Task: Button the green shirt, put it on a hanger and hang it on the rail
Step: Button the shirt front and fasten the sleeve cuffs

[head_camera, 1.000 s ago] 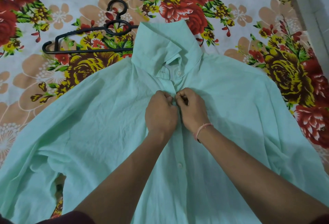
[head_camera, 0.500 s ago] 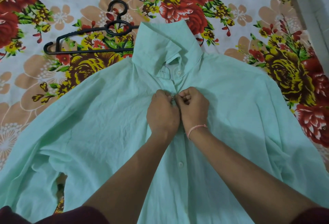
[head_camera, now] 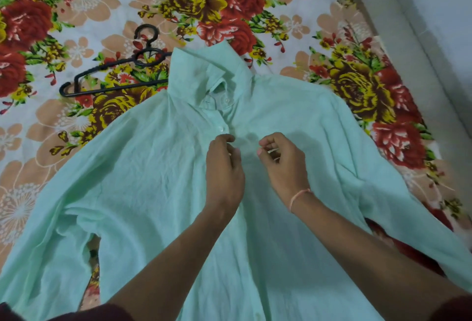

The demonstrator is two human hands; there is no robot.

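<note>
- The green shirt (head_camera: 153,180) was spread front-up over a flowery sheet (head_camera: 89,14), sleeves flung out toward 8 and 4 o'clock and the collar (head_camera: 204,73) standing up at 12.
- One small white button (head_camera: 221,129) sat done up on the front strip, just at 12 o'clock of the left hand (head_camera: 224,167).
- That left hand hovered right over the strip with its fingers curled in; honestly couldn't tell if it was pinching cloth or not.
- The right hand (head_camera: 283,165) was just beside it at 3 o'clock, apart from it, fingers clenched in with the thumb tip by the forefinger and nothing I could make out in it. A pink thread bracelet (head_camera: 297,195) sat on that wrist.
- The black hanger (head_camera: 115,88) lay flat on the sheet at about 10 o'clock of the hands, one end tucked under the collar edge.
</note>
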